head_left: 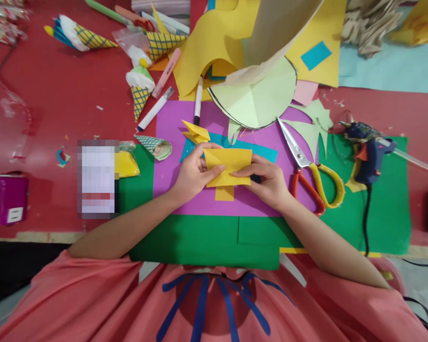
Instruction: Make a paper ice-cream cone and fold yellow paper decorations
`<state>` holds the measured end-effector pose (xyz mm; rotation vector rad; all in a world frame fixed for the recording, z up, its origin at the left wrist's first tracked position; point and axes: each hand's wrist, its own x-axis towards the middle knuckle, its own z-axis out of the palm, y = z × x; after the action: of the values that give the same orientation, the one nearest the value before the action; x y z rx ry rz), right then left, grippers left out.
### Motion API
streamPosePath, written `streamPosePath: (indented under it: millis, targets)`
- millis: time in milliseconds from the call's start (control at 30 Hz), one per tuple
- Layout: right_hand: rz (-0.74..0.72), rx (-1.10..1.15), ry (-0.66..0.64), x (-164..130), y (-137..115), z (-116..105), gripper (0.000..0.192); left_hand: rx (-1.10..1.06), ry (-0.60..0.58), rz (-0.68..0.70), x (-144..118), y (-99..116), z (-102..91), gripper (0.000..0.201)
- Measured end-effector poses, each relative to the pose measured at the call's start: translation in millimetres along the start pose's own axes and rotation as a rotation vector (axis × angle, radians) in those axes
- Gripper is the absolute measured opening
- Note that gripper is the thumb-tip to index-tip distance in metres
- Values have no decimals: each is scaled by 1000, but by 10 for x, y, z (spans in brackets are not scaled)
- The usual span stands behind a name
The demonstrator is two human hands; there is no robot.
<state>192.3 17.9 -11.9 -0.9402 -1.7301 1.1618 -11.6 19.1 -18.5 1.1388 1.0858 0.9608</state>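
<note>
Yellow paper point(228, 166), folded, sits pinched between both hands just above the purple sheet point(171, 142) on the tabletop point(57, 104). Left hand point(192, 173) is closed on its left edge, thumb pressing on top; right hand point(267, 180) is closed on the right edge and lower corner. Paper looks light, thin and floppy, likely creases easily and tears if pulled; best held at the edges or along the fold, fingers flat. It looks like a squarish folded piece, plain yellow, with a small tab hanging below. Another folded yellow scrap point(196, 133) lies just beyond. Scissors point(312, 171) lie to the right, glue gun point(367, 156) further right, marker point(199, 99) near the top.
</note>
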Motion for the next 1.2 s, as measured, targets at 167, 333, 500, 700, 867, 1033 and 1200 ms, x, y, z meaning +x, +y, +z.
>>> streamPosePath:
  millis: [167, 333, 500, 700, 867, 1033, 1200]
  targets:
    - [-30, -31, -1, -1, 8, -5, 10, 4, -9, 28, -9, 14, 5, 52]
    - [-9, -35, 28, 7, -30, -8, 6, -38, -25, -37, -13, 36, 11, 47]
    - [125, -17, 93, 10, -49, 4, 12, -38, -103, 52, -48, 18, -31, 46]
    - [275, 79, 187, -4, -67, 60, 19, 46, -122, 136, -81, -22, 2, 61]
    - [348, 238, 203, -14, -80, 89, 26, 98, -83, 184, -92, -38, 20, 31]
    - [368, 276, 192, -31, -75, 104, 29, 148, -19, 147, -102, -4, 18, 26]
    - [402, 380, 183, -30, -121, 102, 45, 131, 10, 148, -96, 26, 32, 25]
